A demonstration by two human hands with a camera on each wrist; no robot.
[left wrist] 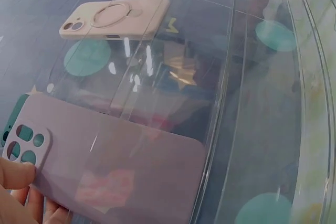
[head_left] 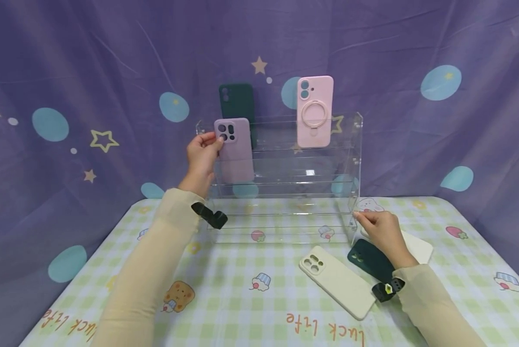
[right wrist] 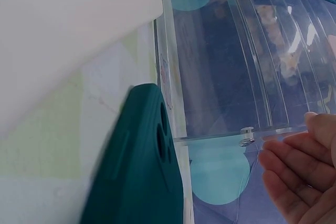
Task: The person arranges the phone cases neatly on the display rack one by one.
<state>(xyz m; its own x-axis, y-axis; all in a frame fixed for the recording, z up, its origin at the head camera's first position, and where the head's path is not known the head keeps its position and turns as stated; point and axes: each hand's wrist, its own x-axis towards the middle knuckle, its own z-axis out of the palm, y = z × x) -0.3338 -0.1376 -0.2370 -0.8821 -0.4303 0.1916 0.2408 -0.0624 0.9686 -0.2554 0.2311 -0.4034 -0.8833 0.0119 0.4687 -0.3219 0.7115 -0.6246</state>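
Observation:
My left hand [head_left: 201, 156] pinches a lilac phone case [head_left: 237, 156] by its upper left side, next to the camera cutouts. The case stands upright in the left part of a clear acrylic display rack [head_left: 303, 176], behind a transparent front strip. In the left wrist view the thumb [left wrist: 18, 176] lies on the front of the lilac case [left wrist: 131, 153] and the fingers are behind it. At the rack's right side edge, my right hand [head_left: 382, 233] holds the clear panel between thumb and fingertips.
Higher in the rack stand a dark green case [head_left: 236, 101] and a pink case with a ring [head_left: 315, 111]. On the checked tablecloth [head_left: 225, 308] lie a cream case [head_left: 337, 282], another dark green case [head_left: 370, 258] and a white case [head_left: 417, 246], partly under my right arm.

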